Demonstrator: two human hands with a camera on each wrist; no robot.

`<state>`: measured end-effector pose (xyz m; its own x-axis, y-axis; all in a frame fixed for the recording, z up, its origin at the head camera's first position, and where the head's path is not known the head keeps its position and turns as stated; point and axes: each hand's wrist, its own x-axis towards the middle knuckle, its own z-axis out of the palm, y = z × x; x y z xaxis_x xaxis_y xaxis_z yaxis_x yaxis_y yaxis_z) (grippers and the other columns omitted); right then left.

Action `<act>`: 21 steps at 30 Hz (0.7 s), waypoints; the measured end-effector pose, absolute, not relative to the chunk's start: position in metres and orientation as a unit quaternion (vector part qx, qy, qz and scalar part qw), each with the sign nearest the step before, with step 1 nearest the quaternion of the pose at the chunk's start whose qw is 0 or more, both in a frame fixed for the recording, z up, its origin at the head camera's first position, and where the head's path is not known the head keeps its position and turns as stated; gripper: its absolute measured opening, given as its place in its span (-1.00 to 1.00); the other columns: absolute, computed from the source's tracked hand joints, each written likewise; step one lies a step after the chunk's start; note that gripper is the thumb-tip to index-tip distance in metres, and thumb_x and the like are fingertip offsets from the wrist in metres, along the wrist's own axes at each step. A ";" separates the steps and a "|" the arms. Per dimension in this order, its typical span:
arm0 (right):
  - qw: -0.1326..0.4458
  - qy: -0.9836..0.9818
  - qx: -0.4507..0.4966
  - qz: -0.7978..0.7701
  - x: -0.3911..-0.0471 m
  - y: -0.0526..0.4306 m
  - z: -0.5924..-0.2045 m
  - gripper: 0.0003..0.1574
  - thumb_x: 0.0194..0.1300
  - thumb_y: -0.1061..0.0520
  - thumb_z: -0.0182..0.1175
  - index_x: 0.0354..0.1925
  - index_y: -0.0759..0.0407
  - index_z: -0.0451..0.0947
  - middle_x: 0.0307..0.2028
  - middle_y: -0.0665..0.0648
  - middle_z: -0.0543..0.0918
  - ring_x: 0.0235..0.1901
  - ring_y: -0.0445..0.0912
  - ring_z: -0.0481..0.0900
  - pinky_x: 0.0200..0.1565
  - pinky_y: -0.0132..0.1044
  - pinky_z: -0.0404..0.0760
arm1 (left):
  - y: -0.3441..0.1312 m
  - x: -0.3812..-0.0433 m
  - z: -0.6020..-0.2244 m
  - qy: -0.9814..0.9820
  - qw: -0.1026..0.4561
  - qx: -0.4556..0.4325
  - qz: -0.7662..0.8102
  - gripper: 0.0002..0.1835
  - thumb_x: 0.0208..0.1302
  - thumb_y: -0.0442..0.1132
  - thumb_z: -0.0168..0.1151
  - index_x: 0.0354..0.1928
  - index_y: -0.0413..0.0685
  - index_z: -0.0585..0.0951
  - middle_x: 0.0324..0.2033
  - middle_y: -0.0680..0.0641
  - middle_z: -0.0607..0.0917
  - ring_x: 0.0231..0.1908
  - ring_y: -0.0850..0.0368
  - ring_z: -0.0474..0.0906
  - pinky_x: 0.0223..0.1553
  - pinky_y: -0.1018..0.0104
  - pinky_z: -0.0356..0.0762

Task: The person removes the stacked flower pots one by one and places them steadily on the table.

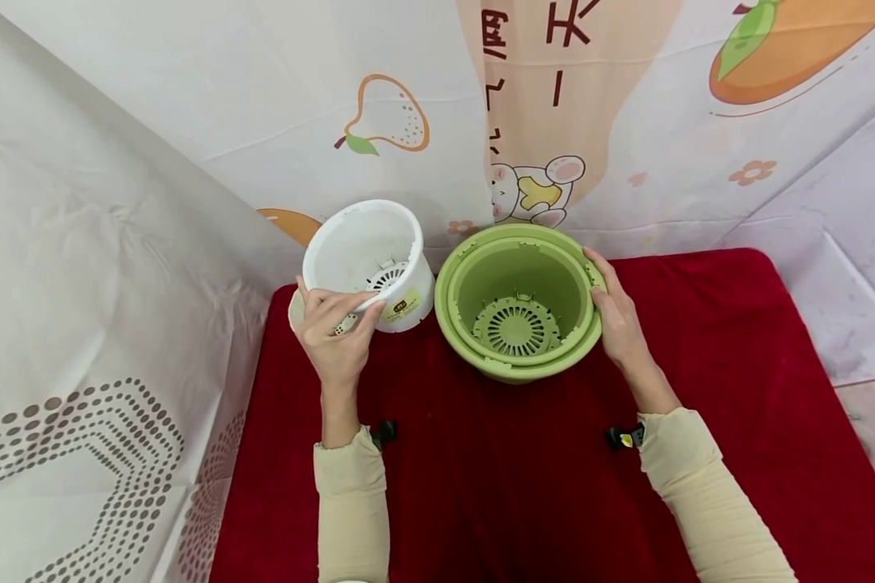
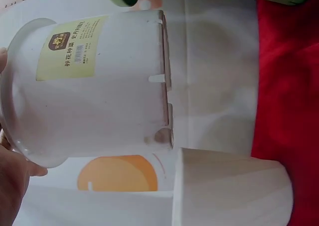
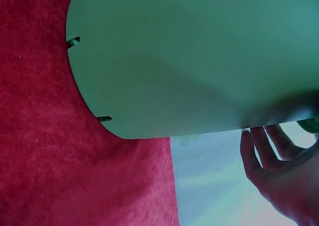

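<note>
My left hand [image 1: 333, 334] pinches the near rim of a white plastic flower pot [image 1: 420, 301], thumb outside near its yellow label [image 2: 70, 49]. The pot tilts, and in the left wrist view its base hangs above the red cloth. A smaller white pot [image 2: 232, 191] stands below it, mostly hidden behind the hand in the head view. With my right hand [image 1: 621, 325] I grip the right rim of a green flower pot [image 1: 510, 374], a second rim showing inside it. Fingertips [image 3: 247, 136] touch its outer wall in the right wrist view. Slots pattern its floor.
Red cloth [image 1: 510, 478] covers the table beneath the pots. A printed white curtain [image 1: 277, 105] hangs right behind them, and pale sheeting [image 1: 66, 267] stands along the left side. Dark wrist camera mounts [image 1: 622, 438] stick out inward from both sleeves.
</note>
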<state>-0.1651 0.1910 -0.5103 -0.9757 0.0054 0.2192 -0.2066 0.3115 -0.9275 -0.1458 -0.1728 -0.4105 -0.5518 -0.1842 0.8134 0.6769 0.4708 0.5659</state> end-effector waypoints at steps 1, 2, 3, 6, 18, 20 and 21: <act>0.092 -0.805 0.064 0.583 -0.165 0.191 -0.510 -0.35 0.55 0.12 -0.24 0.49 -0.32 0.19 0.39 -0.03 0.36 0.05 -0.24 0.42 0.14 -0.48 0.29 | -0.173 -0.146 -0.412 -0.735 0.440 -0.166 -0.487 -0.84 -0.28 -0.65 0.52 -0.56 -0.42 0.73 -0.62 -0.30 0.69 -0.42 -0.02 0.41 0.43 -0.27 -0.18; 0.092 -0.804 0.066 0.583 -0.165 0.191 -0.510 -0.36 0.55 0.12 -0.25 0.49 -0.31 0.19 0.41 -0.05 0.34 0.08 -0.24 0.40 0.16 -0.47 0.27 | -0.173 -0.146 -0.414 -0.736 0.438 -0.164 -0.489 -0.83 -0.27 -0.65 0.52 -0.55 -0.42 0.73 -0.61 -0.30 0.69 -0.42 -0.01 0.42 0.43 -0.27 -0.18; 0.092 -0.804 0.068 0.583 -0.165 0.191 -0.510 -0.36 0.55 0.12 -0.25 0.49 -0.31 0.19 0.41 -0.07 0.33 0.10 -0.24 0.38 0.17 -0.47 0.26 | -0.173 -0.146 -0.416 -0.737 0.435 -0.163 -0.490 -0.84 -0.27 -0.65 0.53 -0.55 -0.42 0.74 -0.61 -0.30 0.69 -0.42 0.00 0.42 0.44 -0.26 -0.19; 0.092 -0.803 0.069 0.585 -0.165 0.191 -0.510 -0.36 0.55 0.12 -0.25 0.49 -0.29 0.18 0.42 -0.08 0.32 0.12 -0.22 0.37 0.18 -0.45 0.25 | -0.173 -0.146 -0.421 -0.739 0.426 -0.160 -0.496 -0.83 -0.26 -0.64 0.54 -0.54 -0.40 0.75 -0.60 -0.29 0.70 -0.42 0.03 0.41 0.45 -0.22 -0.21; 0.084 -0.783 0.078 0.611 -0.157 0.182 -0.486 -0.34 0.51 0.29 -0.26 0.52 0.15 0.14 0.46 0.16 0.24 0.28 -0.11 0.27 0.25 -0.48 0.18 | -0.171 -0.147 -0.442 -0.738 0.416 -0.150 -0.510 -0.83 -0.25 -0.66 0.52 -0.52 -0.42 0.75 -0.57 -0.31 0.71 -0.43 -0.04 0.42 0.44 -0.28 -0.24; 0.084 -0.783 0.078 0.611 -0.153 0.180 -0.478 -0.35 0.50 0.31 -0.26 0.51 0.21 0.14 0.45 0.22 0.25 0.27 -0.09 0.28 0.24 -0.49 0.19 | -0.171 -0.148 -0.444 -0.739 0.415 -0.147 -0.510 -0.84 -0.23 -0.65 0.52 -0.52 -0.41 0.75 -0.56 -0.31 0.71 -0.43 -0.05 0.42 0.44 -0.28 -0.24; 0.086 -0.782 0.081 0.611 -0.152 0.179 -0.475 -0.35 0.50 0.32 -0.27 0.50 0.24 0.13 0.45 0.25 0.24 0.28 -0.09 0.28 0.26 -0.48 0.18 | -0.171 -0.148 -0.446 -0.739 0.414 -0.147 -0.511 -0.84 -0.22 -0.65 0.52 -0.52 -0.42 0.75 -0.56 -0.31 0.72 -0.43 -0.06 0.42 0.44 -0.26 -0.24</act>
